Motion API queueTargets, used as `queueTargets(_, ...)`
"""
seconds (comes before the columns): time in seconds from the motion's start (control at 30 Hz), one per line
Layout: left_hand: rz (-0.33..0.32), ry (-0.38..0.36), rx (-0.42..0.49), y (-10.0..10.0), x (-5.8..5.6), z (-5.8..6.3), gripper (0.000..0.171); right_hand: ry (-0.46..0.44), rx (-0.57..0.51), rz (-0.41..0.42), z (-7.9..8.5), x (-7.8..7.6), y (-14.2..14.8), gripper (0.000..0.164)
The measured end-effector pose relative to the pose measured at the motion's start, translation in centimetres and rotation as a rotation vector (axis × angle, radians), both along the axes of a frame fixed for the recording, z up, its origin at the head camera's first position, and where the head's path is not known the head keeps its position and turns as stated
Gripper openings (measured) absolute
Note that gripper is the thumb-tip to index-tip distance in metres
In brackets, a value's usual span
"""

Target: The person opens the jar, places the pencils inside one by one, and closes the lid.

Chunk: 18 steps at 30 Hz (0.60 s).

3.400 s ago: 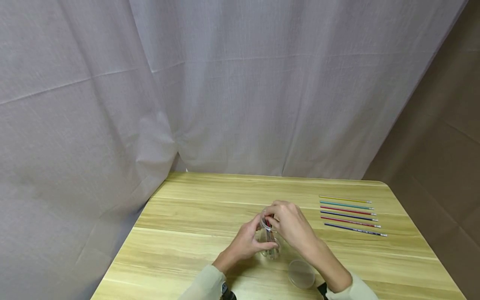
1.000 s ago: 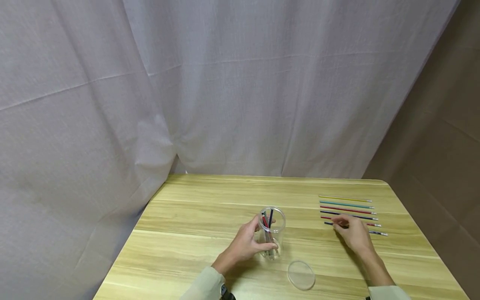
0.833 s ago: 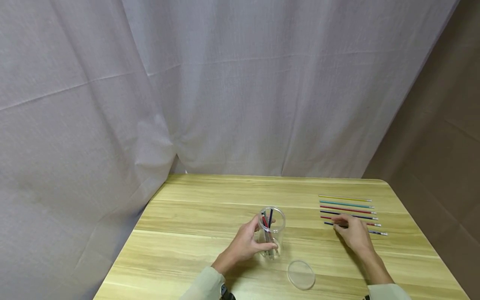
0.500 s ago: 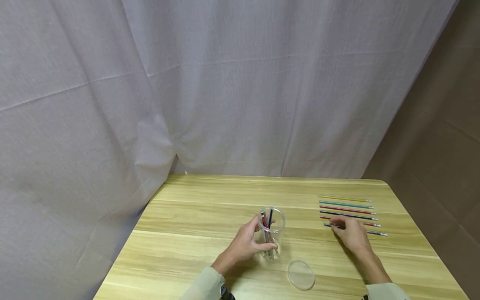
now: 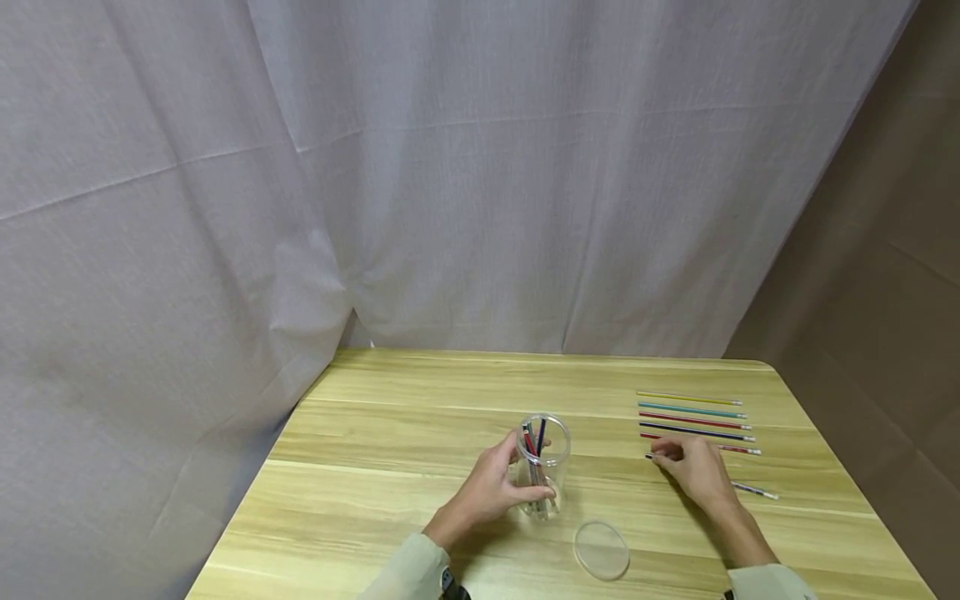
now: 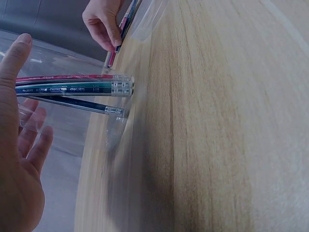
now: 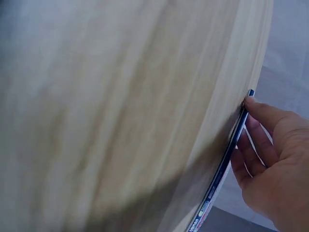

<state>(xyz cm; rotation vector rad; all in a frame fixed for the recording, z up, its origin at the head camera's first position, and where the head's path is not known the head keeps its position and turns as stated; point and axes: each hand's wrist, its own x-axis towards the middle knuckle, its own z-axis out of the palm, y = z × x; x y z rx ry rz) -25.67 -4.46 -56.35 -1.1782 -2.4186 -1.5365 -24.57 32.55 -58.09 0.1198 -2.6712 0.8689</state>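
Note:
My left hand [image 5: 487, 485] grips a clear plastic jar [image 5: 561, 471] that stands upright without its lid. Inside lean several pencils; in the left wrist view a red pencil [image 6: 63, 78], a green one and dark blue ones show their metal-banded ends at the jar's bottom. Over at the right, my right hand [image 5: 696, 473] pinches a dark blue pencil [image 7: 226, 162] near its plain end, between thumb and fingers. Its white-tipped end [image 5: 756, 490] slants toward the front of the table. The right hand covers part of the red pencil [image 5: 738, 450] behind it.
Beyond the right hand lie a yellow pencil [image 5: 688, 397], a green pencil [image 5: 692, 409], a red pencil [image 5: 694, 420] and a dark blue pencil [image 5: 697, 431], roughly parallel. A clear round lid [image 5: 602, 550] lies between the hands on the wooden table [image 5: 405, 433]. Grey curtains hang behind.
My right hand has left the jar and gone right to the row, where it now pinches the nearest dark blue pencil, pulled forward and turned slightly. The left hand stays on the jar.

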Motion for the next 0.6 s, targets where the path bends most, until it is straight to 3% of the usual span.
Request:
queueTargets(0.27,-0.001,-0.012,-0.001,0.1,0.1,0.1,0.077,0.0,0.002,0.008,0.8,0.2,-1.0,0.014)
queueTargets(0.6,0.015,-0.024,0.001,0.0,0.2,0.4,0.074,0.113,-0.091,0.066,4.0,0.5,-3.0,0.015)
